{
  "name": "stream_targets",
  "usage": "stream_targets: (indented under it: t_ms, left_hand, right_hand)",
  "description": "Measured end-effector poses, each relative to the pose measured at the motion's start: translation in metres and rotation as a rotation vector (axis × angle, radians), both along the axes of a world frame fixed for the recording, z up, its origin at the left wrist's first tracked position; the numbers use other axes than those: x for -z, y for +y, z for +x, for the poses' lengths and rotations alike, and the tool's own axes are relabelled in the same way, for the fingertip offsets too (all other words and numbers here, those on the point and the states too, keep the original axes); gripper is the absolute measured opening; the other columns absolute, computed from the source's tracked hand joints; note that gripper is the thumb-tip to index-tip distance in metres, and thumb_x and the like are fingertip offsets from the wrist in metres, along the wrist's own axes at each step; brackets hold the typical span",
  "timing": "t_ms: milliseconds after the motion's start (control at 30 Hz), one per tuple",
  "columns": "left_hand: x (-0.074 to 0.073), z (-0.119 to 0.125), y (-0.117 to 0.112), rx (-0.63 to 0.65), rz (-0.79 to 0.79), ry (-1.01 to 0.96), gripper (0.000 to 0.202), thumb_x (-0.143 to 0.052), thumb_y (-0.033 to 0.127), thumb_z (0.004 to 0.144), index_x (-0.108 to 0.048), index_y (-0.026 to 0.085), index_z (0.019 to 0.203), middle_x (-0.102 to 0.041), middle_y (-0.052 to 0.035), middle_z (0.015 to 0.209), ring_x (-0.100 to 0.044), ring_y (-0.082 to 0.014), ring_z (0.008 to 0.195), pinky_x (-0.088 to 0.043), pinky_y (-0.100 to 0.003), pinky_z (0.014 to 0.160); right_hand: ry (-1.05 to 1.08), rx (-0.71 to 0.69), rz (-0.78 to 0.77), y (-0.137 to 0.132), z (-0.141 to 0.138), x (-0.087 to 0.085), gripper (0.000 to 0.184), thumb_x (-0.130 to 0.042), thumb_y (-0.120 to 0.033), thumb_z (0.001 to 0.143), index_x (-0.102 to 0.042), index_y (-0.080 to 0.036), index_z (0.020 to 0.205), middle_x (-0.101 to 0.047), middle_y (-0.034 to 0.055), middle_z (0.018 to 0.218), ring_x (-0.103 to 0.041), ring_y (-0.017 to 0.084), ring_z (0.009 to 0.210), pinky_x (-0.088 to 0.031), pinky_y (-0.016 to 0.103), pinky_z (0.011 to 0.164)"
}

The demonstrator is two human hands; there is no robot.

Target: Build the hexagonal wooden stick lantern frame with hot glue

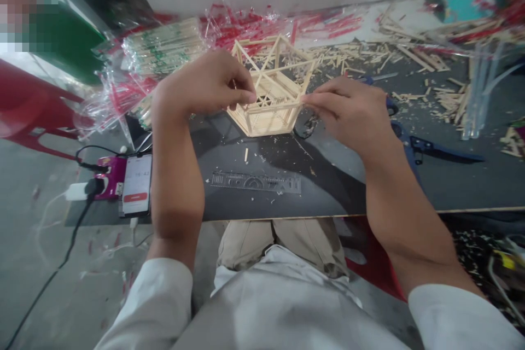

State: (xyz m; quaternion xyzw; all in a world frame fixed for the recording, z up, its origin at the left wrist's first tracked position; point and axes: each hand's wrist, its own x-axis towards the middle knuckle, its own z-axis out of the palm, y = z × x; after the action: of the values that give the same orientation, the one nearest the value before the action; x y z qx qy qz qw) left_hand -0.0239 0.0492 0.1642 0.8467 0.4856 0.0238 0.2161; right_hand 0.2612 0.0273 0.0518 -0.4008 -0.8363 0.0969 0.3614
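My left hand (205,85) and right hand (348,106) each pinch one end of a stick (279,105). It spans between my fingertips, across the near rim of the frame (262,126). I'd hold it level and press both ends evenly, without squeezing hard.

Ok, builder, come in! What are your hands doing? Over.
Left hand pinches near rail of stick frame, right hand the other end. Frame on dark board. Ruler, scraps nearby, nothing blocking.
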Motion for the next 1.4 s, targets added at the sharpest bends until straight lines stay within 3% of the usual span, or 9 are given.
stream_targets:
  t_ms: [233,367,467,833,967,1067,1200,1300,1400]
  left_hand:
    - [-0.012,-0.003,-0.009,-0.041,0.079,-0.006,0.025,-0.061,0.032,0.093,-0.079,0.016,0.1,-0.072,-0.0022,0.078,-0.053,-0.0115,0.066,-0.041,-0.03,0.072]
    - [-0.022,-0.005,-0.021,-0.055,0.153,0.015,0.025,-0.06,0.034,0.093,-0.078,0.018,0.093,-0.07,-0.0021,0.074,-0.052,-0.0136,0.066,-0.04,-0.032,0.072]
    - [-0.03,-0.005,-0.033,-0.051,0.175,0.024,0.025,-0.059,0.036,0.094,-0.077,0.02,0.09,-0.07,-0.0024,0.074,-0.056,-0.0158,0.068,-0.042,-0.034,0.076]
    - [-0.037,-0.02,-0.048,-0.213,0.197,0.033,0.026,-0.062,0.045,0.092,-0.078,0.024,0.094,-0.075,-0.0056,0.086,-0.066,-0.0243,0.084,-0.047,-0.036,0.083]
    - [-0.01,-0.03,-0.063,-0.242,0.046,0.015,0.033,-0.059,0.052,0.091,-0.076,0.025,0.1,-0.076,-0.006,0.09,-0.067,-0.0247,0.083,-0.048,-0.035,0.077]
    - [0.033,-0.039,-0.083,-0.264,-0.149,0.038,0.034,-0.062,0.052,0.086,-0.072,0.024,0.103,-0.076,-0.0069,0.103,-0.069,-0.0286,0.096,-0.051,-0.039,0.088]
    - [0.083,-0.059,-0.115,-0.319,-0.209,0.045,0.044,-0.071,0.041,0.078,-0.066,0.023,0.118,-0.064,-0.0107,0.128,-0.067,-0.0308,0.108,-0.052,-0.044,0.1]
    - [0.098,-0.073,-0.13,-0.37,-0.149,0.031,0.036,-0.07,0.037,0.08,-0.064,0.023,0.113,-0.059,-0.0093,0.125,-0.065,-0.0291,0.107,-0.05,-0.043,0.101]
    - [0.1,-0.077,-0.132,-0.343,-0.137,0.0,0.022,-0.067,0.034,0.083,-0.06,0.023,0.101,-0.057,-0.0074,0.119,-0.062,-0.0265,0.105,-0.049,-0.041,0.099]
  right_hand:
    - [0.035,-0.096,-0.014,-0.005,-0.001,-0.009,0.021,-0.056,-0.047,0.104,-0.073,-0.035,0.1,-0.076,0.0075,0.108,-0.07,0.026,0.089,-0.058,0.046,0.084]
    - [-0.024,-0.333,-0.099,-0.01,-0.007,-0.014,0.018,-0.06,-0.038,0.101,-0.073,-0.028,0.092,-0.075,0.0035,0.094,-0.064,0.016,0.065,-0.054,0.034,0.065]
    - [-0.126,-0.487,-0.241,-0.012,-0.016,-0.009,0.016,-0.061,-0.03,0.099,-0.074,-0.023,0.093,-0.075,0.0031,0.091,-0.063,0.013,0.065,-0.05,0.028,0.063]
    - [-0.435,-0.469,-0.341,-0.011,-0.044,0.018,0.018,-0.056,-0.025,0.101,-0.072,-0.019,0.098,-0.072,0.0088,0.105,-0.066,0.02,0.091,-0.041,0.03,0.075]
    - [-0.471,-0.46,-0.321,-0.012,-0.048,0.017,0.02,-0.056,-0.03,0.104,-0.073,-0.019,0.101,-0.073,0.0093,0.106,-0.067,0.021,0.092,-0.038,0.03,0.072]
    - [-0.498,-0.441,-0.313,-0.012,-0.05,0.015,0.019,-0.058,-0.029,0.104,-0.073,-0.019,0.102,-0.075,0.0089,0.107,-0.067,0.021,0.092,-0.037,0.03,0.071]
    - [-0.508,-0.41,-0.322,-0.012,-0.052,0.014,0.019,-0.057,-0.029,0.104,-0.074,-0.019,0.104,-0.077,0.0084,0.108,-0.068,0.021,0.09,-0.035,0.03,0.07]
    - [-0.506,-0.402,-0.302,-0.013,-0.054,0.015,0.019,-0.057,-0.028,0.104,-0.074,-0.019,0.105,-0.077,0.0084,0.108,-0.068,0.021,0.091,-0.035,0.03,0.07]
    - [-0.493,-0.403,-0.257,-0.013,-0.055,0.017,0.02,-0.056,-0.027,0.104,-0.074,-0.018,0.105,-0.076,0.0097,0.107,-0.068,0.021,0.092,-0.036,0.03,0.07]
